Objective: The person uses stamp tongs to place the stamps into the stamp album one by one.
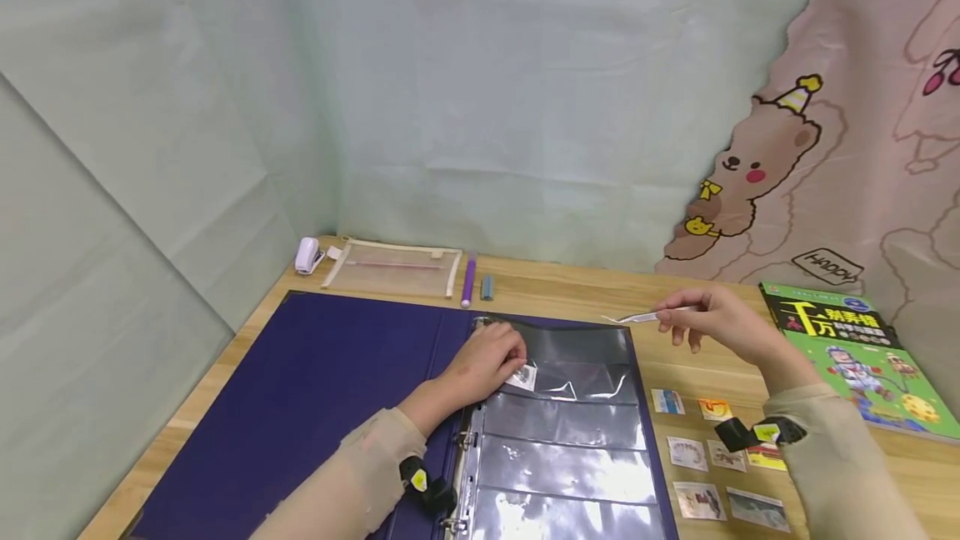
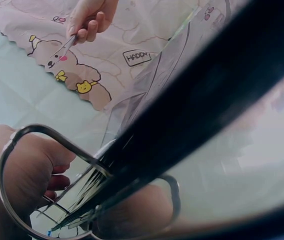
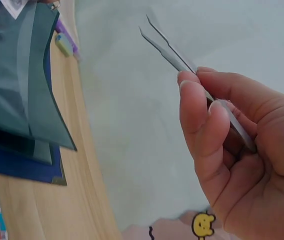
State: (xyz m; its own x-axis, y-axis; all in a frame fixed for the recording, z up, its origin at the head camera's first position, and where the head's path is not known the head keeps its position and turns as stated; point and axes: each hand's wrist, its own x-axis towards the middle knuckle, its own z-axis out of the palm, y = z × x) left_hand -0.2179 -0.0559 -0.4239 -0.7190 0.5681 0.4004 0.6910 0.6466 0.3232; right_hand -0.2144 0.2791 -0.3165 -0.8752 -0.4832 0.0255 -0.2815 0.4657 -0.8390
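My left hand [image 1: 487,361] lies over the upper left of the album's clear pocket page [image 1: 562,423], fingers curled, pinching a small whitish stamp [image 1: 524,377] at the top pocket row. The fingertips are partly hidden. Seen from the left wrist, that hand [image 2: 27,175] is behind a metal binder ring [image 2: 4,175]. My right hand [image 1: 701,322] is raised beyond the page's upper right corner and holds metal tweezers [image 1: 648,317]. Their bent tips are apart with nothing between them in the right wrist view, where the fingers [image 3: 197,120] wrap the tweezers' shaft.
Several stamps [image 1: 687,453] lie right of the dark blue album [image 1: 300,407]. A green book [image 1: 862,365] is at far right. Along the back sit a white stapler [image 1: 307,256], a mesh pouch [image 1: 393,267], a purple pen [image 1: 468,280] and a blue-grey eraser [image 1: 487,287].
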